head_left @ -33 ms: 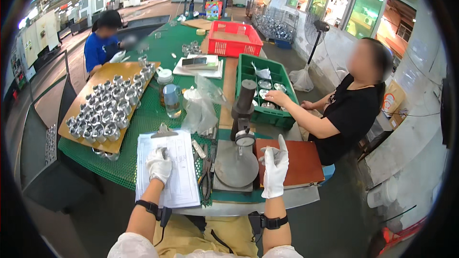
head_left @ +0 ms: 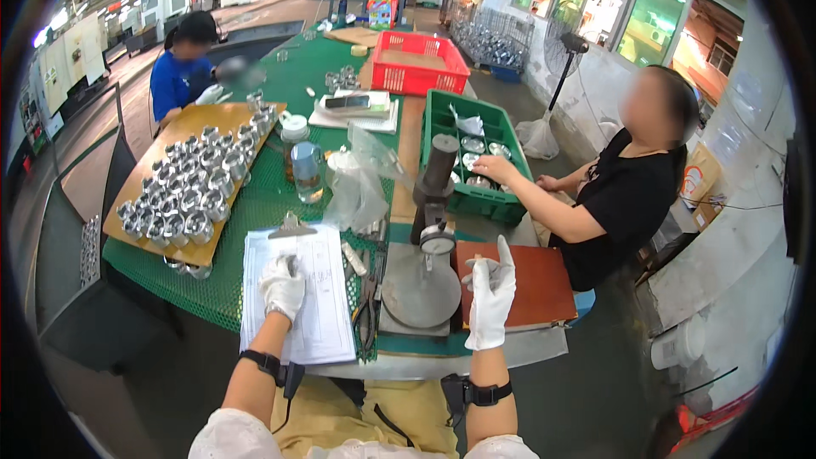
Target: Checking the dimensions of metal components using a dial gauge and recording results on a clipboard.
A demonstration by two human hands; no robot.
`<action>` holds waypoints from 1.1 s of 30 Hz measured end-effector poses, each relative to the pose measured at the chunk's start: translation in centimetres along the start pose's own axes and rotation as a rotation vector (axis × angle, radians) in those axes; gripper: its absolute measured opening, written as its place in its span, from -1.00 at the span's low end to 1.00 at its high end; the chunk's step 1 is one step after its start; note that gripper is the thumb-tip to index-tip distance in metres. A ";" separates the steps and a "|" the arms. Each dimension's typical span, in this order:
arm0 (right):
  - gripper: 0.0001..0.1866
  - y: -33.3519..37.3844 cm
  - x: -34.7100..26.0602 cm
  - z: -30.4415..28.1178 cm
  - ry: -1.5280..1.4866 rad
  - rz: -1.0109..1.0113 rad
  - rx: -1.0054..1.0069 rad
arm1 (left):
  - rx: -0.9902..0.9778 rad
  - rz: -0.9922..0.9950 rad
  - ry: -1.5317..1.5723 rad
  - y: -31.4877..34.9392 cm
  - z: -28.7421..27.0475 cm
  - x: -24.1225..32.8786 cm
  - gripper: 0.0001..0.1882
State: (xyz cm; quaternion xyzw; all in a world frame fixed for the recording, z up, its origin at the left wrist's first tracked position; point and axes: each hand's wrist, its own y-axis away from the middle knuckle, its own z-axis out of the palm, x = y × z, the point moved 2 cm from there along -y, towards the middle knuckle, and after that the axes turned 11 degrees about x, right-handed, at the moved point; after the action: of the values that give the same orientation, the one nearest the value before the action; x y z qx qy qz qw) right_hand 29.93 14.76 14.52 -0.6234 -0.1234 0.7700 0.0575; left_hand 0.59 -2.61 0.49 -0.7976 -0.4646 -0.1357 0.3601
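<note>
My left hand (head_left: 282,286), in a white glove, rests on the papers of a clipboard (head_left: 319,323). Its fingers are curled in, and whether anything small is inside them is hidden. Above the front edge of a reddish-brown flat case (head_left: 531,285), my right hand (head_left: 490,302), also gloved, is raised with the index finger stretched up and the others bent; nothing shows in it. Between my hands stands a dial gauge (head_left: 437,239) on a heavy post (head_left: 435,174) over a round metal plate (head_left: 422,296). Pliers (head_left: 367,310) lie beside the clipboard.
Several metal parts stand on a wooden board (head_left: 140,187) at left. Bottles (head_left: 306,172) and a plastic bag (head_left: 357,191) sit mid-table. A co-worker on the right reaches into a green divided crate (head_left: 484,204); another sits far left. Beyond is a red crate (head_left: 421,64).
The co-worker's hand at the green crate has shifted slightly. My two hands hold nearly the same place and pose.
</note>
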 end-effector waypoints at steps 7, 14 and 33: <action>-0.52 0.3 -1.0 0.2 0.726 -0.077 -0.133 | 0.227 0.274 0.387 -0.3 -2.7 6.3 -0.65; -0.44 1.5 0.9 3.2 1.086 -0.187 -0.186 | -0.181 0.674 0.494 3.3 -2.8 18.3 -0.53; -0.65 1.0 2.0 5.9 1.354 -0.427 -0.007 | -0.101 0.434 0.481 4.1 2.6 19.7 -0.77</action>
State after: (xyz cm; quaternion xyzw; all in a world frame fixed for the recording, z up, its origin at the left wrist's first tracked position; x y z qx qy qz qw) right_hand 23.84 13.62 13.48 -0.9274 -0.1825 0.1847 0.2694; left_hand 14.21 10.59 7.62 -0.8398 -0.1779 -0.2632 0.4402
